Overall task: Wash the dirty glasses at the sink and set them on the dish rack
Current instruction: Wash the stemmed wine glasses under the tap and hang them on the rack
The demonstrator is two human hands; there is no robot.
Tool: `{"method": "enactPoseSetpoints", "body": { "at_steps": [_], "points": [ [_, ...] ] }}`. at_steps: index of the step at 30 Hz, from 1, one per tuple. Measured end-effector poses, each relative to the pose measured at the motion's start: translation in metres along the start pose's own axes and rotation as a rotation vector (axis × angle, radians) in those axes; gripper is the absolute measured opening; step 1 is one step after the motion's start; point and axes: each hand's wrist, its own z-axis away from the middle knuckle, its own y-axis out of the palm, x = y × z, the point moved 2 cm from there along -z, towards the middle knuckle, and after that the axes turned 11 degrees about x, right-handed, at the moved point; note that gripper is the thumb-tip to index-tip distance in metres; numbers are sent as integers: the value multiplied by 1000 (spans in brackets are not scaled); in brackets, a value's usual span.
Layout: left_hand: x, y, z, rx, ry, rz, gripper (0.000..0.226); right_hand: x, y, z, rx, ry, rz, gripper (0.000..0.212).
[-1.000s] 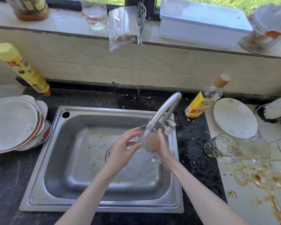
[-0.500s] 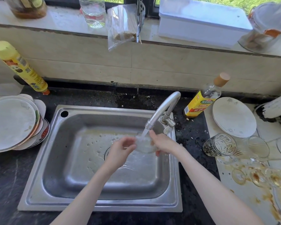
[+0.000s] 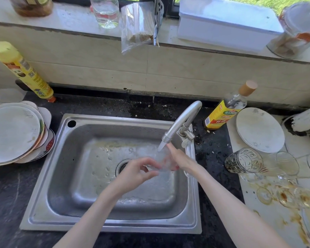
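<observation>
One glass is under the running tap above the sink, pinched by the curled fingers of the left hand and cupped by the right hand. Several dirty glasses wait on the stained board at right, so most washing seems left; no rack is clearly visible.

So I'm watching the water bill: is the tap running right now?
On. A white stream falls from the curved steel tap onto the clear glass held over the steel sink.
</observation>
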Motion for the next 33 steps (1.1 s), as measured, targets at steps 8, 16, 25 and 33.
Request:
{"method": "enactPoseSetpoints", "body": {
  "at_steps": [8, 16, 25, 33],
  "points": [
    [-7, -8, -20, -103, -87, -98, 15, 0, 17, 8, 17, -309, -237, 50],
    [-5, -8, -27, 342, -87, -360, 19, -6, 18, 2, 25, -251, -388, 68],
    [-20, -4, -30, 275, 53, -359, 23, -7, 20, 1, -90, -402, -502, 56],
    [-12, -7, -37, -150, -85, -173, 25, -11, 28, -2, -87, -405, -427, 71]
  ]
}}
